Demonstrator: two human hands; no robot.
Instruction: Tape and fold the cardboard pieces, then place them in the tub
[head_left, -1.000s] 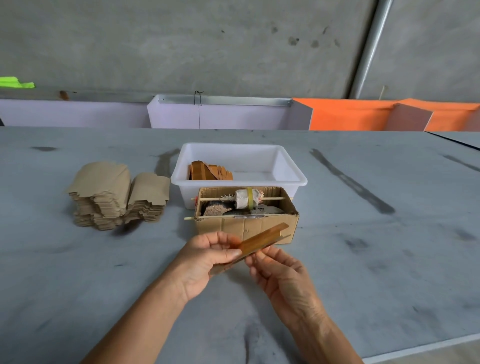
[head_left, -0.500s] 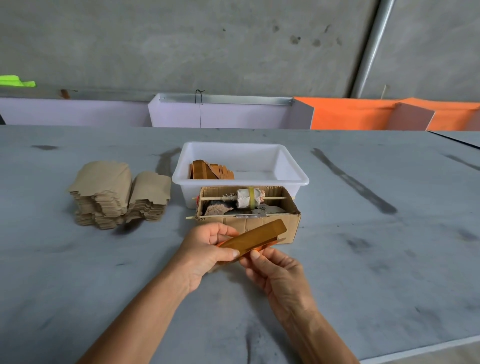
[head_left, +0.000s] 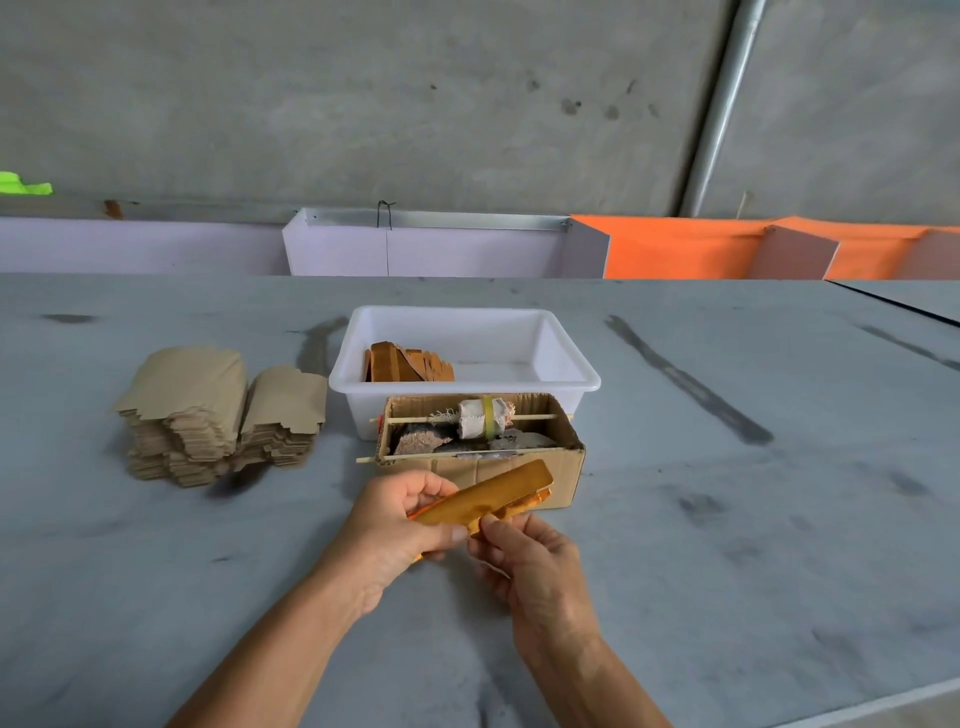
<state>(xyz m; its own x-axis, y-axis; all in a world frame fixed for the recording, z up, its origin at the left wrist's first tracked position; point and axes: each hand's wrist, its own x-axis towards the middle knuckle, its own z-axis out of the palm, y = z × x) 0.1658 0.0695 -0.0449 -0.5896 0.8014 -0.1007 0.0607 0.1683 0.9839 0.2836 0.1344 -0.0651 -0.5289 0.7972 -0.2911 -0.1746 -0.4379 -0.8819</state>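
Observation:
A long, glossy golden-brown folded cardboard piece (head_left: 488, 493) is held above the table between both hands. My left hand (head_left: 400, 525) grips its near left end with thumb on top. My right hand (head_left: 524, 556) pinches its lower edge from below. Behind them stands a small open cardboard box (head_left: 545, 467) with a white tape roll (head_left: 480, 417) on a stick across it. The white tub (head_left: 571, 379) behind that holds several folded brown pieces (head_left: 405, 364) at its left side. Two stacks of flat tan cardboard pieces (head_left: 208, 415) lie on the left.
The grey table (head_left: 727, 519) is wide with dark smears. White and orange bins (head_left: 675, 249) line its far edge under a concrete wall. The table's near edge shows at the bottom right.
Both hands have risen slightly toward the small box with the piece. Its shiny upper face has turned more toward me, and an orange lower layer now shows beneath it.

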